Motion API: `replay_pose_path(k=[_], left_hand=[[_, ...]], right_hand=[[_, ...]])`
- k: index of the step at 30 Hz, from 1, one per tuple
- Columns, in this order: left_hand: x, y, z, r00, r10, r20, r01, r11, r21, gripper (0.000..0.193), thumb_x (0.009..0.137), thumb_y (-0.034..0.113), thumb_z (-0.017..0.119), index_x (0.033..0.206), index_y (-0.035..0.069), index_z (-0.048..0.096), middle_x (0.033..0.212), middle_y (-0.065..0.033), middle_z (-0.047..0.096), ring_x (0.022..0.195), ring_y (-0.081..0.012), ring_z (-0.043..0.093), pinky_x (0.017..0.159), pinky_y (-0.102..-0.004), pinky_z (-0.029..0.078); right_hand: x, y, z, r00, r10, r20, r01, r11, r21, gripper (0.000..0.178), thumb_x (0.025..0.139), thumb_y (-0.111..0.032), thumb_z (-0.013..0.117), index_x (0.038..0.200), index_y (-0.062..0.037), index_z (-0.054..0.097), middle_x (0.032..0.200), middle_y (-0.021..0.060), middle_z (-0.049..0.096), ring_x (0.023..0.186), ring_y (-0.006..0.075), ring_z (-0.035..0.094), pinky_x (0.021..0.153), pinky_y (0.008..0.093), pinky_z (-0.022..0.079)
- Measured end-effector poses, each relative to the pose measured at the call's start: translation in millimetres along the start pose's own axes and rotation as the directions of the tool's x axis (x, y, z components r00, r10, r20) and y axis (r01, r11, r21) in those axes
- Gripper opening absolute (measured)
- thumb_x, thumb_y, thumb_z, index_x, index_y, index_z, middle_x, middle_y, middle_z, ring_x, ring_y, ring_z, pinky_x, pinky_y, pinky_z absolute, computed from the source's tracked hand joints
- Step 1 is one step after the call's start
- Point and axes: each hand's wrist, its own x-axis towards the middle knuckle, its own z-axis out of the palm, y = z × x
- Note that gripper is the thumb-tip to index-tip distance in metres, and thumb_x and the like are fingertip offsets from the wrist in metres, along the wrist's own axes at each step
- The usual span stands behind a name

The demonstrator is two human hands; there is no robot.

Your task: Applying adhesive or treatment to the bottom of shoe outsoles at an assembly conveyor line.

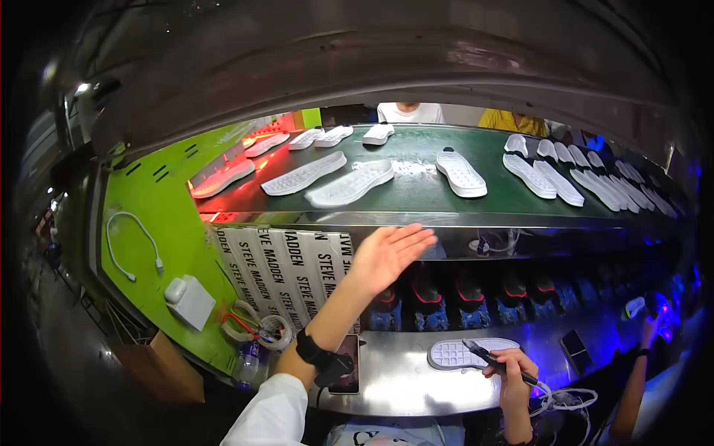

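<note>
My left hand (390,256) is raised in front of the conveyor's near edge, fingers stretched out, holding nothing. A black strapped device (323,358) sits on my left wrist. My right hand (515,372) is closed around a black pen-shaped tool (487,355), which has a pale cord (569,398) looping near its back end. The tool's tip points left over a white shoe sole (448,354) with a grid-patterned inside and a grey rim. That sole lies flat on the shiny metal shelf (401,383); whether the tip touches it I cannot tell.
White soles (461,175) lie spread on the green conveyor belt (416,197), under red light at left. Dark shoes (471,293) line the lower rack. A green side table (141,215) holds a white box (195,305) and tape rolls (277,332). A co-worker's hand (651,327) is at right.
</note>
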Motion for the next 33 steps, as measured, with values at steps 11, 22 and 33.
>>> replay_pose_path(k=[11,22,33], left_hand=[[193.7,-4.5,37.2,0.798,0.481,0.363,-0.138,-0.440,0.887,0.034,0.082,0.031,0.063,0.072,-0.002,0.065,0.070,-0.0210,0.064,0.065,-0.0316,0.065,0.064,-0.0416,0.049],[57.7,66.3,26.6,0.867,0.487,-0.103,-0.040,0.275,0.961,0.042,0.078,0.008,0.062,0.116,-0.006,0.049,0.096,-0.0133,0.062,0.082,-0.0204,0.063,0.072,-0.0331,0.054],[-166.9,-182.4,-102.9,0.915,-0.356,-0.188,0.289,0.906,-0.311,0.070,0.079,0.037,0.050,0.136,0.000,0.035,0.122,-0.0285,0.050,0.107,-0.0434,0.054,0.090,-0.0563,0.044]], right_hand=[[-17.1,11.5,24.5,0.952,0.275,-0.137,-0.278,0.961,-0.001,0.021,0.078,0.009,0.056,0.099,0.0071,0.058,0.097,0.0193,0.063,0.074,0.0209,0.065,0.066,0.0294,0.053],[-27.6,22.3,-4.9,0.827,0.463,-0.320,-0.405,0.884,0.232,0.024,0.084,-0.004,0.058,0.107,0.0037,0.055,0.084,0.0091,0.060,0.069,0.0139,0.058,0.060,0.0247,0.047],[-41.0,7.9,33.0,0.854,0.514,0.086,-0.516,0.856,0.009,0.019,0.078,-0.002,0.065,0.096,0.0026,0.063,0.087,0.0110,0.064,0.070,0.0118,0.057,0.064,0.0255,0.047]])
